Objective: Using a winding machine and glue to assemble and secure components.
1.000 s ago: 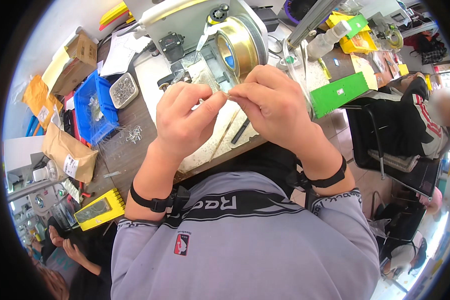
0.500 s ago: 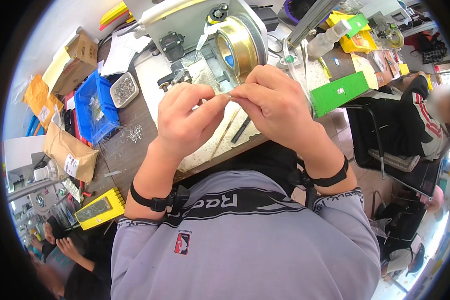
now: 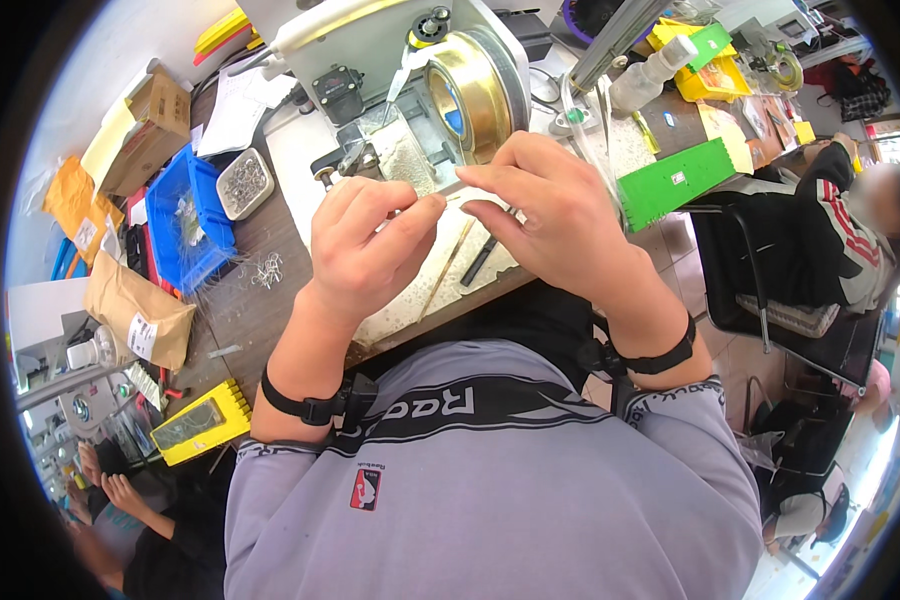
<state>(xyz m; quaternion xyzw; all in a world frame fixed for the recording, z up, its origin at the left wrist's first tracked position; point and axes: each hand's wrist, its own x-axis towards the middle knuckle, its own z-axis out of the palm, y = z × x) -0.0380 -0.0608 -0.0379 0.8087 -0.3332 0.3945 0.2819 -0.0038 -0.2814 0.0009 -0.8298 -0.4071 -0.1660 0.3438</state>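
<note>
My left hand [image 3: 362, 245] is closed in a pinch over the front of the machine. Whatever its fingertips hold, if anything, is too small to make out. Just to its right, my right hand [image 3: 560, 205] has thumb and forefinger apart, with nothing visible between them. Behind the hands stands a white-cased bench machine [image 3: 310, 25] with a gold-coloured wheel [image 3: 490, 110] and a small wet metal tray [image 3: 402, 158]. Below my hands, a thin brown stick [image 3: 446, 268] and a black rod [image 3: 480, 260] lie on a pale speckled sheet [image 3: 395, 310].
At left are a dish of small metal pieces [image 3: 259, 185], a blue bin [image 3: 215, 262], loose wire-like bits [image 3: 268, 270] and a brown package [image 3: 135, 305]. A green holder [image 3: 675, 185] and spray bottle [image 3: 650, 75] stand right. Other people [image 3: 850, 230] sit nearby.
My hands have come apart slightly from where their fingertips met. The right thumb and forefinger have opened, while the left hand keeps its pinch.
</note>
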